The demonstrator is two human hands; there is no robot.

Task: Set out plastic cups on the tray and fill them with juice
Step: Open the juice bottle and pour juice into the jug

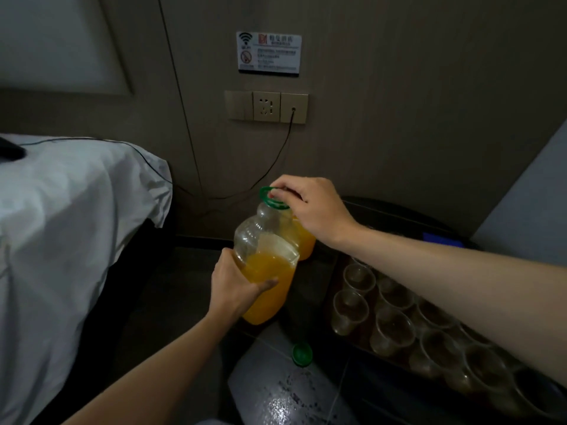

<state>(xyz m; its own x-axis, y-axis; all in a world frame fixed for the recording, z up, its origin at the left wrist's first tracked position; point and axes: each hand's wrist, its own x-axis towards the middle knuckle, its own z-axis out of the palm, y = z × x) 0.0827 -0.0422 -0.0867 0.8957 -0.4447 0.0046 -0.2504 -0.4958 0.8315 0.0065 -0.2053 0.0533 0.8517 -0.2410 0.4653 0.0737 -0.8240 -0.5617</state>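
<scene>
Left hand (237,285) is clamped round the belly of the half-full juice bottle (267,240); its green ring handle (273,200) is pinched by the right hand (310,207) above; empty plastic cups (392,332) are ranged on the tray (333,271) beneath the right forearm.

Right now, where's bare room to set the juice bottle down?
Bare: the strip between the held bottle and the tray edge, and the glossy tabletop on the near side of the green cap. Crowded: the tray, packed with cups; a second bottle stands behind.
</scene>
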